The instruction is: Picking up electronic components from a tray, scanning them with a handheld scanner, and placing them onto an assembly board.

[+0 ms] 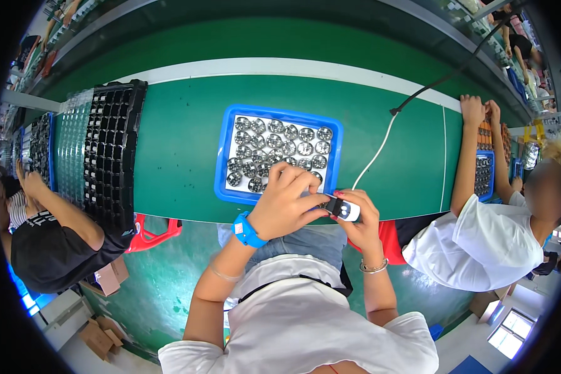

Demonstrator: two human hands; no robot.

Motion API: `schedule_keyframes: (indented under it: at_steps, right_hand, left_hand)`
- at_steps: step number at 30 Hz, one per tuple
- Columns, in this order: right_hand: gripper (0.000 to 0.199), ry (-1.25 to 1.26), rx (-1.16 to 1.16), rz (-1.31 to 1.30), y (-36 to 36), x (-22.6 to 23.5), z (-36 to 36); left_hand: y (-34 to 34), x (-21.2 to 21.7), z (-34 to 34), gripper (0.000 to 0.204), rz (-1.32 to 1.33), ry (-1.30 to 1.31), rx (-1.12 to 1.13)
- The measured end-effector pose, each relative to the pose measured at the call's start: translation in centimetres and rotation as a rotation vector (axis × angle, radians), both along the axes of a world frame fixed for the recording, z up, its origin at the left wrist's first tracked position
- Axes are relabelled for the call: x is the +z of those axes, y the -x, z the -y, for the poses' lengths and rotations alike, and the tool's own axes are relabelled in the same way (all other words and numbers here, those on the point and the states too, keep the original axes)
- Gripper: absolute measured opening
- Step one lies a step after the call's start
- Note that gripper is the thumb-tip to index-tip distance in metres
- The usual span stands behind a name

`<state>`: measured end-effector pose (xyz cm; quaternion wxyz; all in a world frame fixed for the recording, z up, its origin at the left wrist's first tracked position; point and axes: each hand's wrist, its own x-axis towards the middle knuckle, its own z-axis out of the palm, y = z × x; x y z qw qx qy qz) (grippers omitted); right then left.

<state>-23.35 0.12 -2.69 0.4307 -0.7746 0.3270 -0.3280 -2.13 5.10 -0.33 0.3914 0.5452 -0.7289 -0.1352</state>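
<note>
My right hand [366, 218] is closed around a small white-and-black handheld device [350, 212] with a thin white cable [380, 146] rising from near it. The device's black end points at my left hand [283, 202], whose thumb and fingertips are pinched together against it. What those fingers hold is small, dark and mostly covered, so its kind does not show. Both hands are over the near right corner of a blue tray [222, 156]. Rows of round, shiny black-and-silver parts [274, 141] lie in it on a white liner.
Stacked black compartment trays [112, 137] and clear ones [73, 143] stand at the left on the green table [174, 137]. A dark cord [445, 78] hangs from the upper right. Co-workers sit on both sides, the right one [480, 243] close by. A red stool [153, 235] is below the table edge.
</note>
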Motion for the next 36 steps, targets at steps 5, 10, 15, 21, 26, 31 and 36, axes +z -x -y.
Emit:
schedule_keyframes:
  at_steps: [5,10,15,21,26,31,36]
  right_hand:
    - [0.045,-0.040,-0.002,0.038,0.4,-0.6,-0.3]
    - [0.042,-0.367,-0.257,0.480,1.3,-1.0,-0.2]
    - [0.036,-0.310,-0.198,0.285,0.2,-0.7,-0.1]
    - [0.041,-0.173,-0.067,0.171,-0.7,-0.2,0.5]
    - [0.041,-0.162,-0.002,0.132,-1.3,0.4,0.9]
    - [0.043,-0.198,-0.006,0.136,-1.5,0.5,1.0]
    - [0.043,-0.162,-0.006,0.095,-1.3,1.8,1.7]
  left_hand:
    - [-1.0,-0.7,-0.3,0.015,0.047,-0.027,-0.004]
    - [-0.2,-1.8,0.0,0.012,0.144,-0.075,0.000]
    - [-0.7,-0.7,-0.2,0.024,0.124,-0.122,-0.008]
    - [-1.9,-0.7,-0.3,0.024,0.158,-0.143,0.118]
    - [-1.6,-1.1,0.0,0.019,0.161,-0.158,0.146]
    - [-1.7,-0.9,0.9,0.013,0.171,-0.163,0.138]
    - [-2.2,0.2,1.2,0.013,0.075,-0.162,0.139]
